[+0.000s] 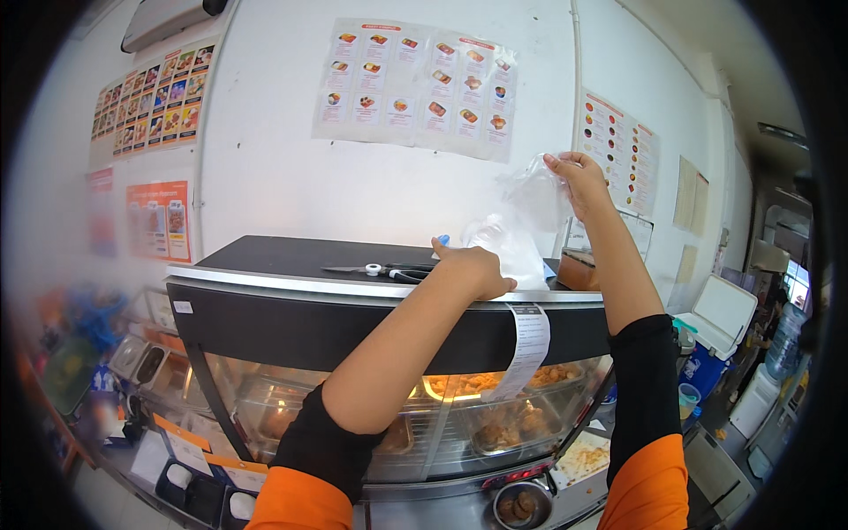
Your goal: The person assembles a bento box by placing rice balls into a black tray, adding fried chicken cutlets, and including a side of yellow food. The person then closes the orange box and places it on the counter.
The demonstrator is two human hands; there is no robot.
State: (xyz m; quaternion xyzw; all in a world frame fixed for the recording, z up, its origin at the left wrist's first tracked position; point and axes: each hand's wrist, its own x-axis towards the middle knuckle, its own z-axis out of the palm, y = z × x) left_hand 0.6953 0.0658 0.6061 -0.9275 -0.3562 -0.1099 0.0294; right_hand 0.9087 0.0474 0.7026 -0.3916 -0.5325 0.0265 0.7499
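On top of a black food warmer (256, 256), my left hand (474, 270) lies palm down beside a pile of white and clear plastic bags (517, 252). Its thumb and forefinger are spread apart, and the other fingers are mostly hidden. A small blue thing (443, 239) shows at the forefinger's tip. Raised higher on the right, my right hand (583, 183) pinches the top of a thin clear plastic bag (537, 196), which hangs down toward the pile. Scissors (380, 269) with black handles lie left of my left hand. A paper receipt (521, 344) hangs over the warmer's front edge.
A brown box-like container (579, 269) stands right of the bags. Behind the warmer's glass sit trays of fried food (517, 428). Below is a metal pot (523, 508). An open white cooler box (723, 305) stands at right. Posters (415, 88) cover the wall.
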